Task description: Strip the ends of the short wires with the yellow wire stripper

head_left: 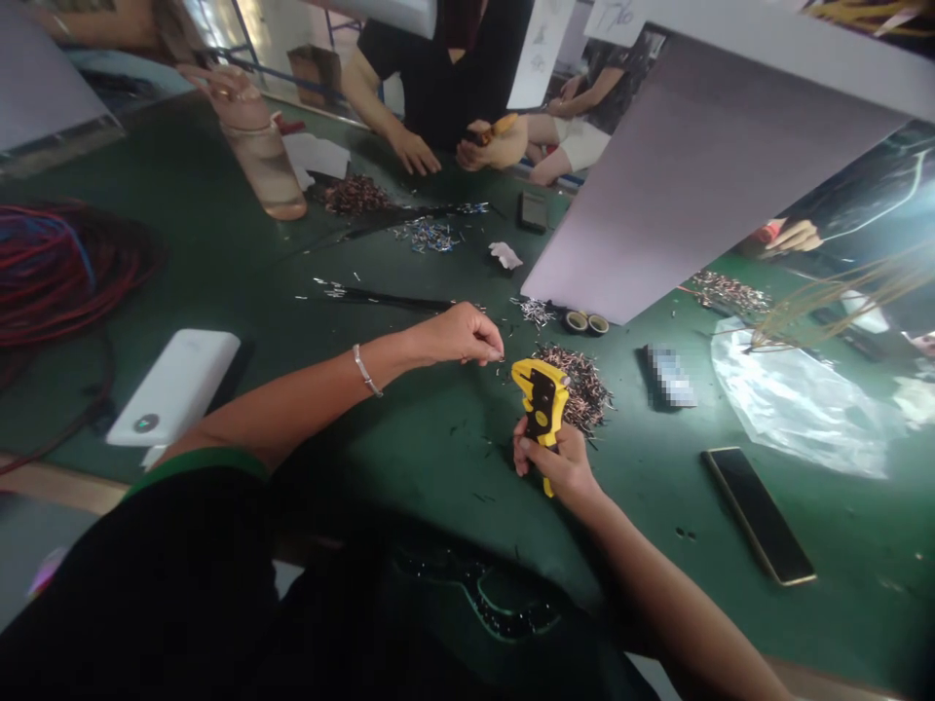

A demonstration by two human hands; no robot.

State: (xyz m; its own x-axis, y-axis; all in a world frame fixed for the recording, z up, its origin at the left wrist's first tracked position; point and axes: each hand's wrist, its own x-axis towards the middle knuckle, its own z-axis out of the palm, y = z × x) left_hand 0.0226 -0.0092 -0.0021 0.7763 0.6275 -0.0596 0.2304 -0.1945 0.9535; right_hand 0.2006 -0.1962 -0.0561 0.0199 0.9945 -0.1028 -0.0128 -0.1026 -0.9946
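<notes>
Head view: right hand (556, 465) grips yellow wire stripper (541, 397) upright; left hand (459, 336) pinches tiny wire piece (500, 357) beside it, near wire pile (584, 385) on green table (409, 438).

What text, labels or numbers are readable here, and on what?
Handwritten marks on the white sheet at the top edge: unreadable.
Faint marks on the hanging paper: too blurred.
Face of the small pack: blurred out.
No lettering visible on the yellow tool in the right hand.
</notes>
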